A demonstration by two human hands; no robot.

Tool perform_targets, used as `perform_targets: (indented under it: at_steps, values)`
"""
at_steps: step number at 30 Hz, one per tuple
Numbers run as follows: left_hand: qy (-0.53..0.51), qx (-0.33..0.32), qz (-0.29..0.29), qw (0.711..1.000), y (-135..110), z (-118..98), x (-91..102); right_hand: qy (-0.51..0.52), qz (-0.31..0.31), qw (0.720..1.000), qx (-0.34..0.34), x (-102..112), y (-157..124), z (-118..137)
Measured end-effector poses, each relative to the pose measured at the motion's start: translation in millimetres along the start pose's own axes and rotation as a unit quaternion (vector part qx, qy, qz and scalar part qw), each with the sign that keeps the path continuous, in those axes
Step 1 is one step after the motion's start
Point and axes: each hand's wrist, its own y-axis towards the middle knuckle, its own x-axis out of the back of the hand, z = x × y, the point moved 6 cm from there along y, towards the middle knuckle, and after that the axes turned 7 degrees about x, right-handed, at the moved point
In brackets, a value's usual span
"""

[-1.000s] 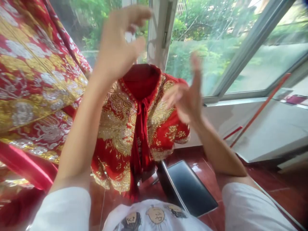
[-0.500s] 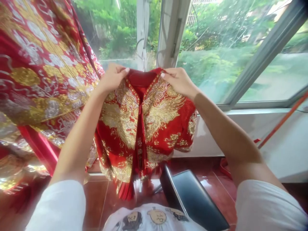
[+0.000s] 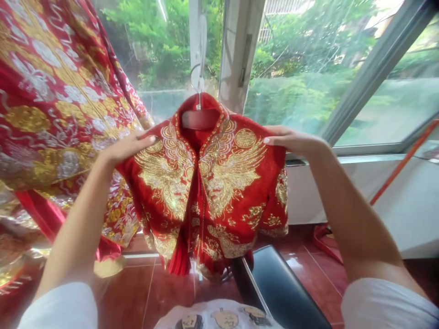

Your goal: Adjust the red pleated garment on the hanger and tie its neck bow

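A red jacket with gold embroidery [image 3: 209, 183] hangs on a red hanger [image 3: 200, 118] whose metal hook catches on the window frame. My left hand [image 3: 126, 146] lies on the jacket's left shoulder, fingers stretched flat over the cloth. My right hand [image 3: 295, 140] rests on the right shoulder, fingers also flat and extended. Neither hand grips anything that I can see.
A large red and gold embroidered garment [image 3: 51, 114] hangs at the left. A black seat [image 3: 284, 292] stands on the red tiled floor below the jacket. An orange pole [image 3: 401, 164] leans against the white wall under the window [image 3: 308, 68].
My hands have slid outward from the collar to the jacket's shoulders. The jacket now hangs flatter and wider on its hanger.
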Motion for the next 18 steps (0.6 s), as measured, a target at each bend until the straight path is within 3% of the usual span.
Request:
perform_targets:
  at_steps: [2,4,6,8,13,18]
  values:
    - [0.056,0.025,-0.09,0.994,-10,-6,-3.6,-0.005,-0.106,0.994,-0.025,-7,-12,-7]
    - [0.139,0.057,-0.19,0.97,-20,-21,-6.3,-0.081,-0.195,0.976,-0.046,-12,-18,-4]
    - [0.174,0.064,-0.239,0.953,-27,-39,-9.5,-0.179,-0.228,0.954,-0.08,-14,-15,6]
    - [0.167,0.027,-0.231,0.958,-26,-57,-12.8,-0.216,-0.213,0.95,-0.076,-13,-3,21]
    - [0.159,-0.124,-0.162,0.966,-3,-100,-20.8,-0.162,-0.117,0.974,0.105,-17,51,65]
    - [0.108,-0.093,-0.187,0.972,20,-102,-14.3,-0.138,-0.116,0.981,0.068,-19,73,59]
